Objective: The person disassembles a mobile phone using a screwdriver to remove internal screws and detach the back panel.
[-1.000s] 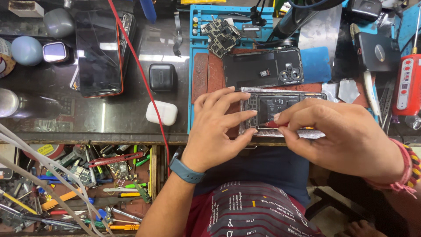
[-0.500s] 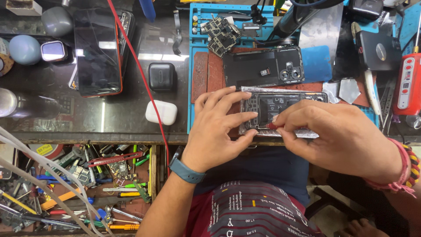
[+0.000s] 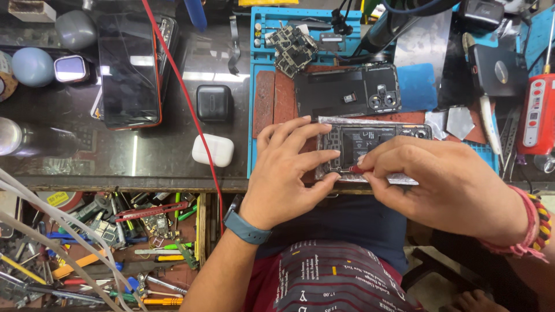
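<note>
An opened phone [image 3: 370, 141] with its insides showing lies on the blue work mat [image 3: 263, 92] at the desk's front edge. My left hand [image 3: 292, 173] rests on the phone's left end, fingers spread over it, holding it steady. My right hand [image 3: 445, 185] pinches a thin red-handled tool [image 3: 357, 170] whose tip touches the phone's lower left area. A separate black phone back [image 3: 347, 89] lies just behind the opened phone.
A circuit board [image 3: 292, 40] sits at the mat's back. A dark phone [image 3: 128, 63], a black earbud case [image 3: 214, 103] and a white earbud case [image 3: 213, 150] lie left. A red cable [image 3: 185, 98] crosses the desk. An open drawer [image 3: 104, 242] holds several tools. A red device [image 3: 537, 115] stands at right.
My right hand has shifted slightly with the red tool on the phone. The left hand stays in place.
</note>
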